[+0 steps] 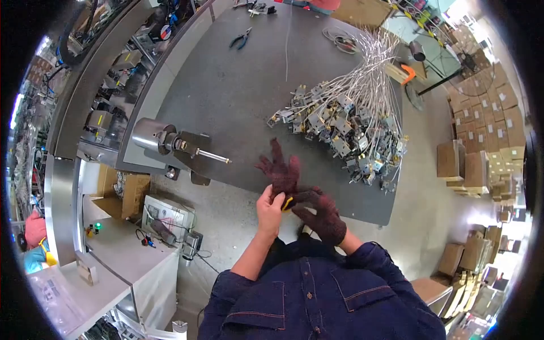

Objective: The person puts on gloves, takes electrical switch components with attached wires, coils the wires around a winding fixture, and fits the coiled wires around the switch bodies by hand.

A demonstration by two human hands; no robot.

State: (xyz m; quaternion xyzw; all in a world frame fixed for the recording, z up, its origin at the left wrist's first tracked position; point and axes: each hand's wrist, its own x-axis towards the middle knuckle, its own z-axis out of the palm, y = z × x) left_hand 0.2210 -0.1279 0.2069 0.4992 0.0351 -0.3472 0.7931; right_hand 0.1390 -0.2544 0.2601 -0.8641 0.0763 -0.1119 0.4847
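My left hand (268,212) is bare and pinches the yellow-edged cuff of a dark red knitted glove (285,173), which points away from me with its fingers spread. On my right hand (324,220) is a matching dark red glove; its fingers reach toward the cuff of the loose glove, and whether they grip it is hard to make out. Beyond both hands lies a big pile of small metal parts (340,127) with long pale wires (371,68) on the dark table (226,96).
A cylindrical metal device with a rod (212,156) stands at the table's left edge. Blue-handled pliers (241,39) lie farther back. A white control box (164,214) is at lower left, cardboard boxes (487,119) are stacked at right, and part of another person shows at the far edge.
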